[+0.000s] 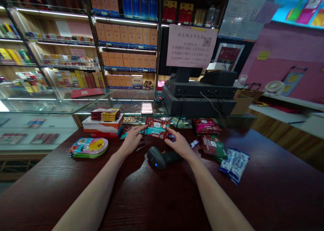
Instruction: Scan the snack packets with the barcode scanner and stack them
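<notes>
A brown and teal hazelnut chocolate packet [157,127] is held up between both hands, printed face towards me. My left hand [133,140] has its fingertips closed on the left edge. Thumb and fingers of my right hand [179,144] pinch the right edge. Behind my left hand, a similar teal and brown packet [126,131] lies partly hidden. Just below the held packet, a black barcode scanner [159,157] rests on the dark wooden counter [152,197], its handle running under my right hand. A purple-wrapped bar [194,143] lies beside that hand.
Left are stacked boxes [101,125] topped with small packets, and colourful cartoon-shaped packs [88,147]. Brown-green packets [213,146], pink-brown packets [206,125] and blue-white sachets [235,164] lie right. A cash register [199,99] and glass case [121,97] stand behind.
</notes>
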Tool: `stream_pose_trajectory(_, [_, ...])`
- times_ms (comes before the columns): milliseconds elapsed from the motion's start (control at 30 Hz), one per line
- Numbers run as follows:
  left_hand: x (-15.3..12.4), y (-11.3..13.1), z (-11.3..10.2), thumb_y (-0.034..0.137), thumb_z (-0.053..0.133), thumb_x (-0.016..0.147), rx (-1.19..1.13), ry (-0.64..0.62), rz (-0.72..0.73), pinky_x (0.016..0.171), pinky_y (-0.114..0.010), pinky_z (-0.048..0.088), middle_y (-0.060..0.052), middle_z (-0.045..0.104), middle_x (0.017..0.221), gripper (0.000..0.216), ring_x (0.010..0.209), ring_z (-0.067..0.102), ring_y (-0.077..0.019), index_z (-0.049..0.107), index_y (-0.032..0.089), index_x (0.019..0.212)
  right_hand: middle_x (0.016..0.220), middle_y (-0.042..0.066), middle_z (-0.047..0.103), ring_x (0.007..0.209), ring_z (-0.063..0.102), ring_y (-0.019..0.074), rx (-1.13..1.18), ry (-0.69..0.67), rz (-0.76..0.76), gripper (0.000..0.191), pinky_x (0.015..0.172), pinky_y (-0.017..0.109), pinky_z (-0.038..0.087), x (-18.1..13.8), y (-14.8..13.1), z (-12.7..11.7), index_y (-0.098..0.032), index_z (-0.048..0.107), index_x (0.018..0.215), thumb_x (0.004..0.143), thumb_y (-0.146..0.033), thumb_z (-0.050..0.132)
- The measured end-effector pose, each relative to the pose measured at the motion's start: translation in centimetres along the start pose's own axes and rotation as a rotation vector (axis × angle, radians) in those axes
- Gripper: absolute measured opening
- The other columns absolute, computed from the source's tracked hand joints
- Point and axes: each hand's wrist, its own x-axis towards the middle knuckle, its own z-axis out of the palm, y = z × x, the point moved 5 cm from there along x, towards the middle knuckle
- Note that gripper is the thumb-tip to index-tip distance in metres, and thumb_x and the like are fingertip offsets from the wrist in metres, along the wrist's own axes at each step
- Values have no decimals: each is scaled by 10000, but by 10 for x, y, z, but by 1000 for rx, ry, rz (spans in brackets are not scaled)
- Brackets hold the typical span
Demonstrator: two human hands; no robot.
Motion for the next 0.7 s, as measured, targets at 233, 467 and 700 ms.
stream_pose_trajectory(233, [-1,10,-5,207,664,815,229,35,93,1059,-458,426,-94,617,1278,624,1222,535,-261,531,267,1421,1239,89,619,1192,580,236,-140,40,-82,736,1065,399,429,3,-14,5,-272,456,1484,788,-189,679])
stream_pose_trajectory(467, [0,16,-19,218,697,842,410,109,130,1080,-447,374,-91,671,1268,569,1251,529,-271,557,277,1390,1204,96,654,1164,567,257,-274,123,-238,655,1042,402,454,18,-33,6,-240,515,1441,815,-173,693])
stream_pose_trajectory(700, [-6,9,-46,198,656,860,525,83,62,1057,-444,398,-103,676,1244,523,1222,553,-281,580,262,1373,1175,111,669,1132,561,268,-428,-2,-335,644,989,392,459,25,-61,25,-225,493,1463,857,-271,706])
